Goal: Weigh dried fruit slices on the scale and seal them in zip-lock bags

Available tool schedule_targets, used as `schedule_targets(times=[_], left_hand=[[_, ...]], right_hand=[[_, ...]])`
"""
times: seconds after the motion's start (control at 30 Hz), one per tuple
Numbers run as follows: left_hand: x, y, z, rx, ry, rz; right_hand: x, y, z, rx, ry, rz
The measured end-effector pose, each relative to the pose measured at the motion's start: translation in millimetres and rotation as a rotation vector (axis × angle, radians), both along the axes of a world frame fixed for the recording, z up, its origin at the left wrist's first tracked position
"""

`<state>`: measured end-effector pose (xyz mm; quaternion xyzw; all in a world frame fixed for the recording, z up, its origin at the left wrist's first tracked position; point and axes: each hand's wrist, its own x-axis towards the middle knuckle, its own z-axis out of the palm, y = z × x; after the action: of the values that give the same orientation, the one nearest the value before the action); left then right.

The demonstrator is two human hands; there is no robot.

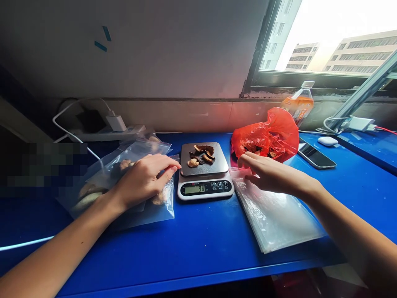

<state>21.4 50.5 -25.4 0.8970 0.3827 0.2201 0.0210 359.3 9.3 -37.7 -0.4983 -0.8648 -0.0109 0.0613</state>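
A white kitchen scale (205,191) stands in the middle with several dried mushroom pieces (202,156) on its metal plate; the display seems to show 98. Just left of it, my left hand (151,174) is over clear zip bags (167,209) with pale and brown pieces inside. Its thumb and index finger come together, with nothing visible between them. On the scale's other side, my right hand (263,171) hovers above a stack of flat clear bags (273,223), its thumb apart from the fingers and holding nothing. Behind it sits an open red plastic bag (282,128) holding brown dried pieces.
On the blue table (198,256), a phone (318,153) and a white earbud case (327,141) lie at right. An orange-labelled bottle (299,101) stands by the window. Back left are a power strip (102,134), a white charger (116,123) and its cable.
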Motion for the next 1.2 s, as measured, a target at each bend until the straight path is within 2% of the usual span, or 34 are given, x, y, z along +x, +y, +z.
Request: schedule_targets(times=[0.1, 0.27, 0.5, 0.57, 0.67, 0.73, 0.83, 0.9, 0.97, 1.07, 1.2], left_hand=[[0.2, -0.5, 0.4, 0.002, 0.004, -0.005], [0.0, 0.1, 0.4, 0.043, -0.005, -0.046], [-2.5, 0.1, -1.8, 0.057, -0.012, -0.056], [-2.0, 0.1, -1.1, 0.049, -0.012, -0.056], [-1.1, 0.1, 1.1, 0.046, -0.021, -0.062], [-1.5, 0.3, 2.0, 0.05, -0.032, -0.067], [-3.6, 1.1, 1.2, 0.046, -0.035, -0.06], [-5.0, 2.0, -0.3, 0.033, -0.029, -0.045], [-5.7, 2.8, -1.5, 0.017, -0.024, -0.032], [-5.4, 3.7, -2.1, 0.006, -0.045, -0.025], [-4.6, 4.3, -2.7, -0.011, -0.08, -0.024]], right_hand=[[0.5, 3.0, -2.2, 0.025, 0.023, 0.0], [0.0, 4.8, -5.1, -0.017, 0.061, -0.025], [-4.3, 6.5, -9.9, 0.003, 0.019, -0.003], [-4.9, 5.9, -7.3, 0.018, 0.029, 0.007], [0.3, 2.8, 7.2, 0.061, 0.077, 0.029], [11.2, 1.4, 20.1, 0.162, 0.15, -0.037], [37.4, 6.0, 29.9, 0.345, 0.289, -0.252], [55.5, 14.2, 25.8, 0.378, 0.336, -0.364], [68.0, 24.4, 16.3, 0.354, 0.335, -0.402], [71.5, 36.3, 3.8, 0.304, 0.273, -0.319], [56.2, 42.7, 0.1, 0.223, 0.2, -0.137]])
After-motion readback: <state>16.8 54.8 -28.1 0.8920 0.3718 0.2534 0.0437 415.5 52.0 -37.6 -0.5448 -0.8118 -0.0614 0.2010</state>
